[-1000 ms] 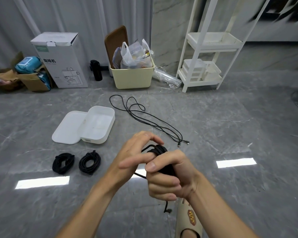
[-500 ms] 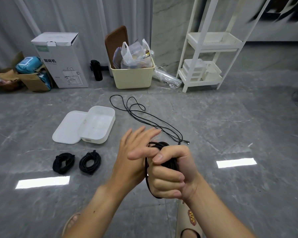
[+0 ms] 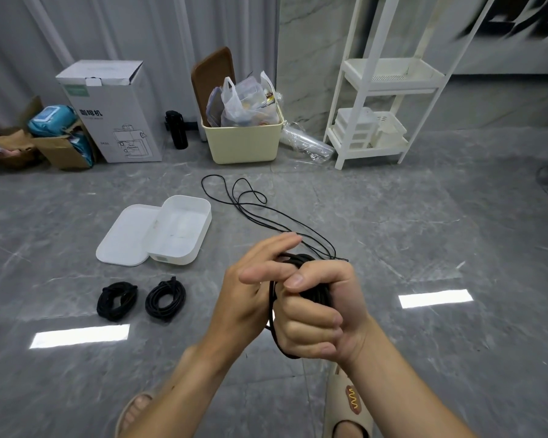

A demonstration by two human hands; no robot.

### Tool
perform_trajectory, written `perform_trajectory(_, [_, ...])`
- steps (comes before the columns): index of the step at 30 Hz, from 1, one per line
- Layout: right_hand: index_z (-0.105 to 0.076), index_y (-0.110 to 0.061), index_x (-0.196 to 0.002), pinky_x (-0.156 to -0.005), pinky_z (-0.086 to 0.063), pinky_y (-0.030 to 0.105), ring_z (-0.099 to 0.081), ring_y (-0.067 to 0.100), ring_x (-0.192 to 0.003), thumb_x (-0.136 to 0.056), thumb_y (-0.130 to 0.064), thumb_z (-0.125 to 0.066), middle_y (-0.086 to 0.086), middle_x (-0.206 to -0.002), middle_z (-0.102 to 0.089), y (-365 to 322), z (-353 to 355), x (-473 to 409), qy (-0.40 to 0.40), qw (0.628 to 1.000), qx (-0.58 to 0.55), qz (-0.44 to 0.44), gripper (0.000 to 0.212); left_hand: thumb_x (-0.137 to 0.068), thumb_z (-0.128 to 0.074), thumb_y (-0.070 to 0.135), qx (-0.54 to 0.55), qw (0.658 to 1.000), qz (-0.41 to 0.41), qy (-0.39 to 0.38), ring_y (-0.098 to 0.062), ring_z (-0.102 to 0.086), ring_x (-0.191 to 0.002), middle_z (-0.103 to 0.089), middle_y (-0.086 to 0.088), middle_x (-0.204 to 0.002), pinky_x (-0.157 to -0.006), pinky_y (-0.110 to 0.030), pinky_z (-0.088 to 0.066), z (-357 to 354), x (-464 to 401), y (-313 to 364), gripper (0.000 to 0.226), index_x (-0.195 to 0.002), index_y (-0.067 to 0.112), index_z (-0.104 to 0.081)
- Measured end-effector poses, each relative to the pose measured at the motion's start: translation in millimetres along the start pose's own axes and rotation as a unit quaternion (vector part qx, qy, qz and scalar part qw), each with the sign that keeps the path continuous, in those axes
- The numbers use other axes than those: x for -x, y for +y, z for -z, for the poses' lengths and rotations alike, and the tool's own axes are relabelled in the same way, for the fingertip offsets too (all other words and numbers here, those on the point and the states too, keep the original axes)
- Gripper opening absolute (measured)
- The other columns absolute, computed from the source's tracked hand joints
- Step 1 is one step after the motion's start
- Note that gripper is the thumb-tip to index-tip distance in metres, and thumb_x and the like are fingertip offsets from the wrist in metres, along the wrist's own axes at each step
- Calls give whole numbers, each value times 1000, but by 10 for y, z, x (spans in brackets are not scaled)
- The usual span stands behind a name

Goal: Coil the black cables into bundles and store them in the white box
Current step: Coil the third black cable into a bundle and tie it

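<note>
Gripping the coil [image 3: 314,279], my right hand [image 3: 317,314] fists around it. My left hand [image 3: 253,289] lies flat-fingered beside the coil. I see the box [image 3: 184,229] beyond.

Right hand [image 3: 314,314] grips a black cable coil [image 3: 310,281]; left hand [image 3: 250,292] touches it.

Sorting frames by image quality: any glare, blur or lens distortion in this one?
Head view: two bright rectangular light reflections glare on the glossy floor; the top-right corner is smeared with blur; wide-angle distortion bends the white shelf; the hands and the coiled cable are sharp.
</note>
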State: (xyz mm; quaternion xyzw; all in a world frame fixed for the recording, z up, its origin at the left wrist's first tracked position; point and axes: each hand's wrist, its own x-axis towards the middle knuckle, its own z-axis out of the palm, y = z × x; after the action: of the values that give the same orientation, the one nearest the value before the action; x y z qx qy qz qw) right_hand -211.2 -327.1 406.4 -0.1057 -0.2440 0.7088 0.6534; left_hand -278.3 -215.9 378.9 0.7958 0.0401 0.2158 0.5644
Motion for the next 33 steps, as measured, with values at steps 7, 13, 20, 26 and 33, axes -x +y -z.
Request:
perform_trajectory(7, [-53,3,-137,-43,-41,23,-25,11,-33,-88,-3,-31,0,-40,-26,-37,-20,25,16,995,-46,92,54,-102,-40,3,129,955,241,-116,-28,-72,-91,-71,-22,-97,-75,-37,-60,-127,-15,-42,29,-98,12,-67])
perform_trajectory(13, [-62,-8,-133,-55,-42,25,-46,12,-41,-86,-6,-37,-1,-47,-49,-76,36,37,225,947,29,229,53,-68,-53,5,306,893,285,-164,-11,-70,-101,-76,-6,-102,-85,-22,-55,-104,3,-39,36,-85,23,-80])
perform_trajectory(20, [-69,-18,-126,-65,-56,32,-64,22,-58,-81,-10,-48,7,-66,-66,-92,55,-4,333,898,109,265,50,-53,-33,-9,432,803,382,-151,-35,-66,-95,-64,-25,-95,-79,-32,-59,-137,-12,-174,45,-73,0,-73])
perform_trajectory(26, [-60,-18,-131,-72,-58,32,-70,26,-66,-86,-8,-46,11,-74,-71,-123,44,3,391,863,188,258,48,-46,-41,-5,447,771,410,-196,-37,-71,-89,-68,-27,-95,-96,-43,-55,-58,-32,-193,65,-106,-14,-64])
perform_trajectory(33, [-67,-25,-122,-75,-59,33,-72,32,-75,-93,-3,-38,17,-79,-73,-159,101,31,457,824,254,219,46,-59,-35,-6,408,763,443,-233,-26,-70,-86,-66,-28,-122,-92,-41,-56,14,-29,-200,68,-121,-12,-61])
